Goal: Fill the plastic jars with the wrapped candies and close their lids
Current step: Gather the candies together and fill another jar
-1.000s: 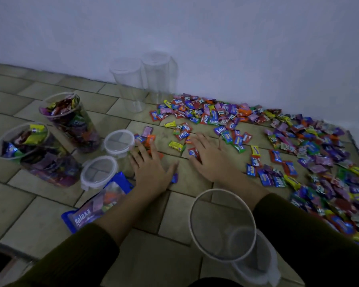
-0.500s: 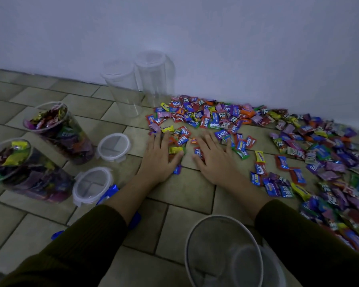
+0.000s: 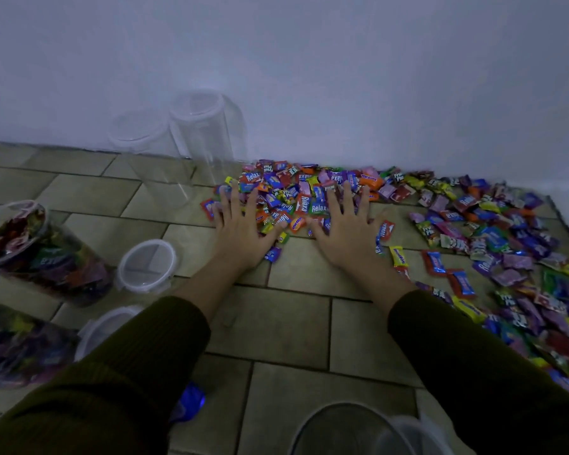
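While the left hand [image 3: 240,231] and the right hand [image 3: 349,236] are pressing flat and spread on the wrapped candies [image 3: 298,193], gripping nothing, smooth pieces are likely risking to escape sideways.

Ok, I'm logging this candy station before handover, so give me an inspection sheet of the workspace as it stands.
Surface: beige tiled floor, dimly lit.
Job's things: wrapped candies spread at right and along the wall; filled jar and second filled jar at left; empty jar and taller empty jar by the wall; third empty jar at the bottom edge; lid and second lid lying loose.
Clutter: blue bag, mostly hidden under the left sleeve.
Hands: left hand and right hand flat, fingers spread on the candies, gripping nothing.
Cables: nothing seen.
Surroundings: plain white wall.
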